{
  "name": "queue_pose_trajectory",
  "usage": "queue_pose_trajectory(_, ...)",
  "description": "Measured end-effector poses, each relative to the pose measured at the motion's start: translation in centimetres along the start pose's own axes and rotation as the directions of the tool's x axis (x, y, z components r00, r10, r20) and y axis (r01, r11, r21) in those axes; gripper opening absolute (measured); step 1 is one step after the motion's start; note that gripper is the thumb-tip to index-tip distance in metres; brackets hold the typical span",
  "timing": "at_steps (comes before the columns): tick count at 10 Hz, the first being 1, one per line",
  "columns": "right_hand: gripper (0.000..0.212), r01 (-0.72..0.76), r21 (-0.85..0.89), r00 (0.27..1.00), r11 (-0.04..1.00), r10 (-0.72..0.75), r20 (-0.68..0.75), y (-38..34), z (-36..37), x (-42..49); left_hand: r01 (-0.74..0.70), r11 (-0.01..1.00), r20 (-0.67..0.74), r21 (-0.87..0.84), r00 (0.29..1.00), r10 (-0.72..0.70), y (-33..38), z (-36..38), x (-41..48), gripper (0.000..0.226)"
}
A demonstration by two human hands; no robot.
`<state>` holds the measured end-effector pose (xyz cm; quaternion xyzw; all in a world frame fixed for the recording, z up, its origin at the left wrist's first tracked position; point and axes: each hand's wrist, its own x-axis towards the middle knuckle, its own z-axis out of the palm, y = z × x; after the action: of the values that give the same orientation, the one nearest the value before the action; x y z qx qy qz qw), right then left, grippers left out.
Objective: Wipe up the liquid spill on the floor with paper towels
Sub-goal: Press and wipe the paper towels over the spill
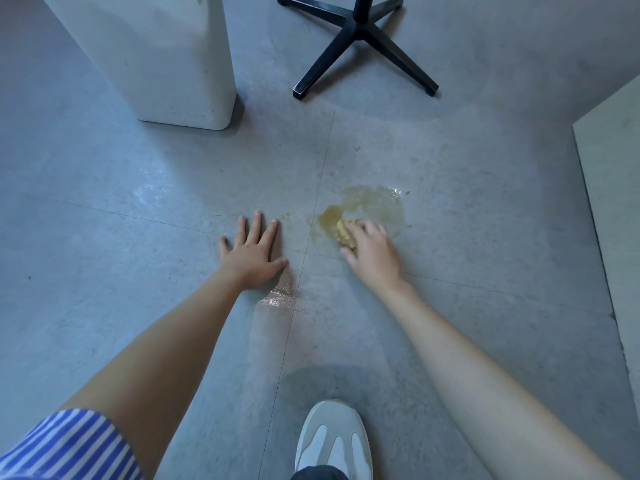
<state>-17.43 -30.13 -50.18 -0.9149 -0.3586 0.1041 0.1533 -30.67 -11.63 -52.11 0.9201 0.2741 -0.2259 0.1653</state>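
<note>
A yellow-brown liquid spill (372,204) spreads over the grey tiled floor (138,202), right of centre. My right hand (372,252) grips a crumpled, soaked paper towel (346,233) and presses it on the spill's near left edge. My left hand (252,252) lies flat on the floor with fingers spread, to the left of the spill. A thin wet smear (282,294) shines just below my left hand.
A white bin-like container (166,64) stands at the back left. A black cross-shaped stand base (360,32) sits behind the spill. A pale panel edge (613,188) runs along the right. My white shoe (334,441) is at the bottom centre.
</note>
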Motion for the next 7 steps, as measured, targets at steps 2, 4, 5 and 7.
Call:
queue_pose_trajectory(2,0.052,0.046,-0.249,0.997,0.967,-0.028,0.076,1.0,1.5,-0.6,-0.006,1.0,0.006,0.014,1.0,0.006,0.0,-0.2,0.0,0.078)
queue_pose_trajectory(4,0.036,-0.163,-0.107,0.986,0.981,0.157,-0.062,1.9,0.1,1.2,-0.004,1.0,0.0,0.012,1.0,0.004,0.0,0.0,0.0,0.077)
queue_pose_trajectory(5,0.025,-0.303,0.228,0.946,0.925,0.321,-0.045,1.0,-1.3,2.1,-0.007,1.0,-0.004,0.0,1.0,0.007,-0.1,0.0,0.0,0.077)
queue_pose_trajectory(7,0.015,-0.504,0.817,0.831,0.278,0.412,0.373,-2.0,-3.0,4.0,-0.005,1.0,-0.002,-0.001,1.0,0.005,-0.1,-0.1,0.0,0.078)
